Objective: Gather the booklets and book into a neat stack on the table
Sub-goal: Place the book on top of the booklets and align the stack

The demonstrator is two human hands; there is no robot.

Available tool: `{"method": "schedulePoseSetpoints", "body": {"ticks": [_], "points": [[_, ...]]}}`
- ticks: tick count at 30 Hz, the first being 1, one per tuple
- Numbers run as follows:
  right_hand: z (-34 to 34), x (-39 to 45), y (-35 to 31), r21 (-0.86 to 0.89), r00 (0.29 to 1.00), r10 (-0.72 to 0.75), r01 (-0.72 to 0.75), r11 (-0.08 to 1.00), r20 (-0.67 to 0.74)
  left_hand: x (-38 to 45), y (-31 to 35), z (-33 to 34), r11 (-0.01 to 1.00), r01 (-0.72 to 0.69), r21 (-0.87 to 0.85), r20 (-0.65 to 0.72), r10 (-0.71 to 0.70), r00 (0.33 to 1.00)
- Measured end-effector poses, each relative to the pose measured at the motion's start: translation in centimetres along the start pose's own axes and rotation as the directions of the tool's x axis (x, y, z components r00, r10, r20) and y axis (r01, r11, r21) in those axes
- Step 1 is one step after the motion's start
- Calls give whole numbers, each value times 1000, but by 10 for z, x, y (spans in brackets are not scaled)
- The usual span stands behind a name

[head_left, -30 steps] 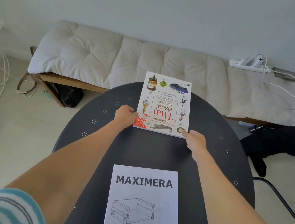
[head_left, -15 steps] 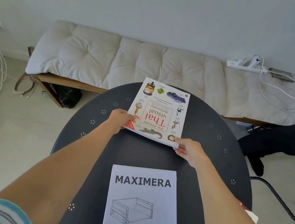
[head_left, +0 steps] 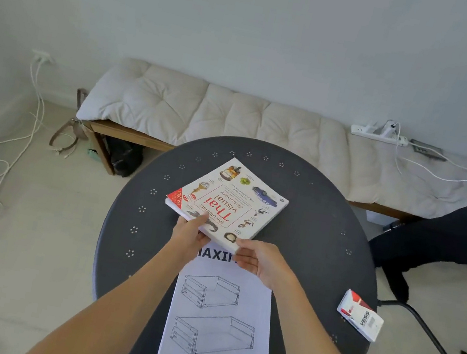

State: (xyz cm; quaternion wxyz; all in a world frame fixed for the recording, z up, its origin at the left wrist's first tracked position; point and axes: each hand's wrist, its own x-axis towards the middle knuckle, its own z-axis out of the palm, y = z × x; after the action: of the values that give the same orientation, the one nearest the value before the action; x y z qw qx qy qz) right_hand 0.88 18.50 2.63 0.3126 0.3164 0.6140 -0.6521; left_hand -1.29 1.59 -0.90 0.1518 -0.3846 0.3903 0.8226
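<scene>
Thai visual dictionary (head_left: 229, 204) gripped by both hands above the round dark table (head_left: 320, 223), its near edge over the top of the MAXIMERA booklet (head_left: 218, 324).

Left hand (head_left: 189, 233) pinches the book's near edge, thumb on the cover and fingers underneath; right hand (head_left: 261, 261) pinches the near right corner the same way, thumb on top, fingers curled below. The book is turned at an angle, its title upside down to the wearer, and the hands partly hide the booklet's heading. The booklet lies flat on the near part of the table, drawer drawings facing up. A small red and white VESS box (head_left: 360, 314) lies at the table's right edge, well apart from both. Beyond the table stands a cushioned bench (head_left: 236, 118) against the wall.
</scene>
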Motion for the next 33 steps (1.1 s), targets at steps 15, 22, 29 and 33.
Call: {"method": "schedulePoseSetpoints", "body": {"ticks": [15, 22, 29, 33], "points": [[-56, -41, 64, 3, 957, -90, 94, 996, -276, -78, 8, -114, 906, -93, 413, 206, 6, 978], [-70, -55, 78, -11, 997, -16, 17, 1000, 75, -94, 30, -138, 803, -46, 594, 430, -268, 862], [-65, -55, 103, 129, 984, 1, -24, 991, 176, -96, 36, -120, 726, -33, 686, 494, -432, 754], [-65, -56, 111, 268, 991, -37, 1, 963, 129, -100, 28, -117, 847, 82, 526, 434, -349, 831]]}}
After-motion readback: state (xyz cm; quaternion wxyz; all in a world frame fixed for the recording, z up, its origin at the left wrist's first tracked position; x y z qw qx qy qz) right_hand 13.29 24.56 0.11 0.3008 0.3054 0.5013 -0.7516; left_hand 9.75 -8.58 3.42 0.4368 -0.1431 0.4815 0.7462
